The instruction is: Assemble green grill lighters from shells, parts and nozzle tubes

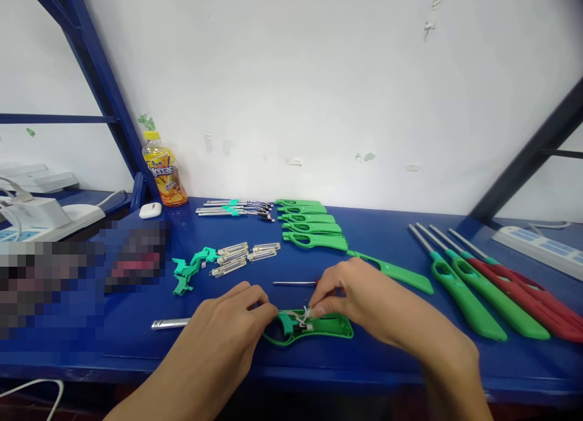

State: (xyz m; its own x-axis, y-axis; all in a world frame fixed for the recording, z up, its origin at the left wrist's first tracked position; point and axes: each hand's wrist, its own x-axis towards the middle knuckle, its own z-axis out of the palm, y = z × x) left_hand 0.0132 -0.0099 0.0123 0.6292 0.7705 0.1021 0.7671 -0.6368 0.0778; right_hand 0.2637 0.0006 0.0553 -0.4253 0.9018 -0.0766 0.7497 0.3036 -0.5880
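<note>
Near the table's front edge lies an open green lighter shell half [334,327], with a metal tube [169,324] reaching out to the left. Inside it sit a teal trigger [286,325] and thin wires. My left hand [232,321] is closed over the shell's left end, its fingertips beside the trigger. My right hand [348,290] is closed in a pinch on a small whitish clear part [308,313] over the shell's middle. Just behind, a thin metal shaft [291,283] like a screwdriver's runs partly under my right hand.
Teal triggers [184,274] and clear fuel tanks [232,260] lie left of centre. Behind are wired metal tubes [228,209] and green shells [314,239]; another shell [401,275] is nearer. Assembled lighters [473,293], a bottle [164,172] and a power strip [542,248] flank them.
</note>
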